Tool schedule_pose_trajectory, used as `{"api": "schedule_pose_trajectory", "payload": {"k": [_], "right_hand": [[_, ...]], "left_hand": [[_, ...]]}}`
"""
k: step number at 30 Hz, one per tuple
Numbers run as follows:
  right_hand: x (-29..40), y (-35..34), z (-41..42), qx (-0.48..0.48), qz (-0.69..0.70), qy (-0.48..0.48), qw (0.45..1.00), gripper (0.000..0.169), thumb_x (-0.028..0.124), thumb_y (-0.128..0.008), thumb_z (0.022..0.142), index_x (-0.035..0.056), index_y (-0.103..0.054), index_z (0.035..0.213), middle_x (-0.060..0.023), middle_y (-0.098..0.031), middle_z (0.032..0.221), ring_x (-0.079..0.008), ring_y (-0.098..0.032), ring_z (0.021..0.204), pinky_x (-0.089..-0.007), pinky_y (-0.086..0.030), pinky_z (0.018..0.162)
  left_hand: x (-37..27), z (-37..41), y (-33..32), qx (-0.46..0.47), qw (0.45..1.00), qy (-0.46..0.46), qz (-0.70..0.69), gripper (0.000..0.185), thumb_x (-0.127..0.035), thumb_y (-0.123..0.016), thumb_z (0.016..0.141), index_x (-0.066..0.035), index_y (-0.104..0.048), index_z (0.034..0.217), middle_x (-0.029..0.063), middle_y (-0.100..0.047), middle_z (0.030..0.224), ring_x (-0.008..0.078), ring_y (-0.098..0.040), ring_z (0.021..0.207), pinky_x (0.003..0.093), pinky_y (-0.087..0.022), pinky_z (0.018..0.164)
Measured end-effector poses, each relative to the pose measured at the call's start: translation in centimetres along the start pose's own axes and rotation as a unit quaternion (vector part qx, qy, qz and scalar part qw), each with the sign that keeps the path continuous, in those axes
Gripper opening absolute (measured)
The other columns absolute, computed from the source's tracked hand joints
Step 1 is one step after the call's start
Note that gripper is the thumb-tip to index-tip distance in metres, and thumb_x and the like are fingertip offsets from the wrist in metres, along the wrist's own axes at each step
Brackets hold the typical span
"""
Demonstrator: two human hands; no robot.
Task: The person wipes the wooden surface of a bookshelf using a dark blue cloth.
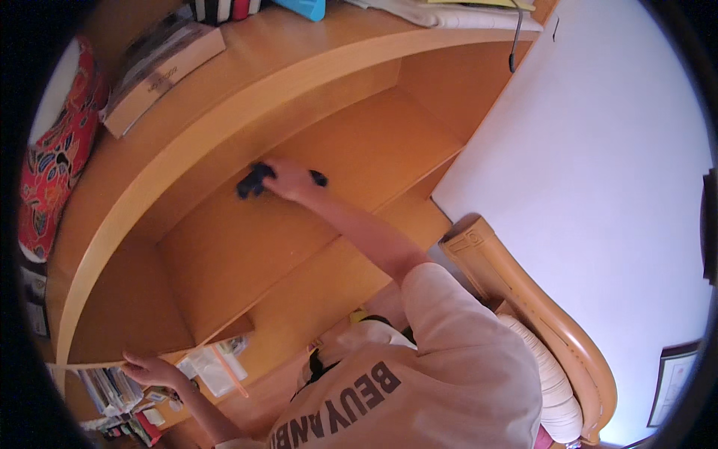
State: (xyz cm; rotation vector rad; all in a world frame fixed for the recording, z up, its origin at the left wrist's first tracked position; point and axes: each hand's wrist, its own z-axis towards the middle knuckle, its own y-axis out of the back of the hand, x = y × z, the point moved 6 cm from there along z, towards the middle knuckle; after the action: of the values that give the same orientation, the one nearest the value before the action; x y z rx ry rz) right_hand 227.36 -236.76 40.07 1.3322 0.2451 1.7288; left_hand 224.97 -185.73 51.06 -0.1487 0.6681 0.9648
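Note:
A dark, soft-looking thing, apparently a cloth (255, 179), is bunched in my right hand (291, 178) and partly blurred. It lies against the bottom of an open wooden compartment (247, 224), close to the compartment's long curved wall. Another small dark part shows on the other side of the hand. At the lower left, my left hand (150, 370) holds the edge of the wooden compartment, its thumb and fingers around the rim.
Above the curved rim (185, 132), a wooden surface bears a cardboard box (168, 78), a red patterned fabric item (59, 168) and a hanging cord (514, 45). Books (112, 387) and plastic bags (216, 370) are at lower left. A carved wooden headboard (538, 320) stands by the white wall (583, 140).

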Motion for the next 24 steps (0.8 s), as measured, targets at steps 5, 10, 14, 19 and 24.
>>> {"api": "schedule_pose_trajectory", "payload": {"k": [5, 10, 14, 19, 24], "right_hand": [[-13.3, 16.6, 1.6, -0.155, -0.198, -0.15, 0.956, 0.037, 0.034, -0.056, 0.083, 0.0073, -0.057, 0.109, -0.0194, -0.065, 0.084, -0.0347, -0.064, 0.08, -0.047, -0.05, 0.069], [-27.0, 28.0, 5.8, -0.154, -0.429, -0.171, 0.873, 0.04, 0.026, -0.053, 0.084, 0.0117, -0.049, 0.121, -0.0157, -0.06, 0.111, -0.0337, -0.058, 0.102, -0.0523, -0.045, 0.085], [-29.4, 24.5, 7.1, -0.041, -0.358, -0.283, 0.889, 0.051, 0.023, -0.044, 0.085, 0.0158, -0.037, 0.135, -0.0142, -0.046, 0.134, -0.0336, -0.04, 0.127, -0.0575, -0.029, 0.101], [-27.2, 22.2, 6.9, 0.031, -0.353, -0.336, 0.873, 0.056, 0.031, -0.041, 0.086, 0.0146, -0.033, 0.139, -0.0146, -0.031, 0.145, -0.039, -0.026, 0.134, -0.0627, -0.017, 0.104], [-17.4, 16.3, 3.5, 0.029, -0.404, -0.289, 0.868, 0.043, 0.029, -0.044, 0.085, 0.0101, -0.048, 0.123, -0.014, -0.048, 0.128, -0.0352, -0.041, 0.119, -0.057, -0.032, 0.092]], "left_hand": [[1.8, -0.7, -0.1, -0.002, 0.997, 0.076, 0.009, 0.039, -0.031, -0.045, 0.098, 0.007, -0.054, 0.102, 0.0203, -0.059, 0.096, 0.026, -0.057, 0.081, 0.037, -0.047, 0.073], [1.6, -1.1, -1.2, -0.022, 0.997, 0.074, 0.001, 0.044, -0.031, -0.044, 0.098, 0.007, -0.05, 0.117, 0.0241, -0.056, 0.113, 0.03, -0.057, 0.094, 0.0386, -0.048, 0.081], [2.4, -0.7, 0.2, -0.042, 0.997, 0.059, 0.021, 0.045, -0.03, -0.044, 0.098, 0.007, -0.046, 0.123, 0.0249, -0.053, 0.119, 0.0313, -0.057, 0.099, 0.0384, -0.048, 0.085], [1.7, -0.8, 0.7, -0.063, 0.994, 0.081, 0.034, 0.043, -0.029, -0.044, 0.097, 0.007, -0.047, 0.121, 0.0239, -0.054, 0.118, 0.0307, -0.057, 0.099, 0.0371, -0.048, 0.084], [2.4, -0.8, -0.3, -0.061, 0.996, 0.064, -0.008, 0.043, -0.029, -0.045, 0.097, 0.007, -0.049, 0.12, 0.0224, -0.055, 0.115, 0.0278, -0.057, 0.097, 0.0368, -0.048, 0.083]]}}
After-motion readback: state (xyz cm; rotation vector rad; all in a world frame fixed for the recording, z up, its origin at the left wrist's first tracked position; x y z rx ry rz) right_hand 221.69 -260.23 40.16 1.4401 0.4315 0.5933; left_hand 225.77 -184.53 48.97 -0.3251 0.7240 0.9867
